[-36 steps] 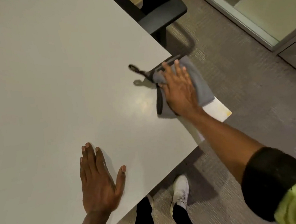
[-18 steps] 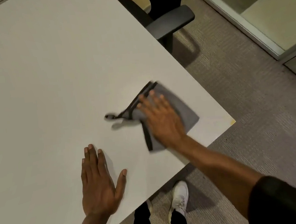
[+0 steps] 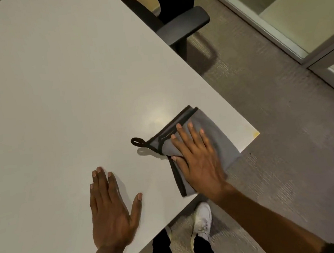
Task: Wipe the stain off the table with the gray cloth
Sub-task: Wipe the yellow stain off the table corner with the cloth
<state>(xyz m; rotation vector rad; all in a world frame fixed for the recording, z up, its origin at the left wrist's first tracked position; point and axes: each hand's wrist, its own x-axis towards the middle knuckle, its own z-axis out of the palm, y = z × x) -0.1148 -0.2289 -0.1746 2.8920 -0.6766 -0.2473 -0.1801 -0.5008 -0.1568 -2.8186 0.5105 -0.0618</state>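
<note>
The gray cloth (image 3: 220, 139), folded, with black trim and a black loop, lies on the white table (image 3: 57, 96) near its front right corner. Its near end reaches the table's front edge. My right hand (image 3: 198, 160) presses flat on the cloth, fingers spread and the thumb tucked at its fold. A small yellow stain (image 3: 255, 133) marks the very corner of the table, to the right of the cloth and apart from it. Just beyond the cloth is a faint shiny patch (image 3: 157, 117). My left hand (image 3: 109, 211) rests flat on the table, to the left of the cloth, holding nothing.
A black office chair's armrest (image 3: 183, 26) sits against the table's right edge at the back. Gray carpet (image 3: 285, 135) lies to the right, with a glass partition frame (image 3: 275, 32) beyond. My white shoes (image 3: 201, 221) stand below the front edge.
My right hand slid the cloth left, away from the right edge and corner, then drew it toward me to the front edge. The left hand stayed put.
</note>
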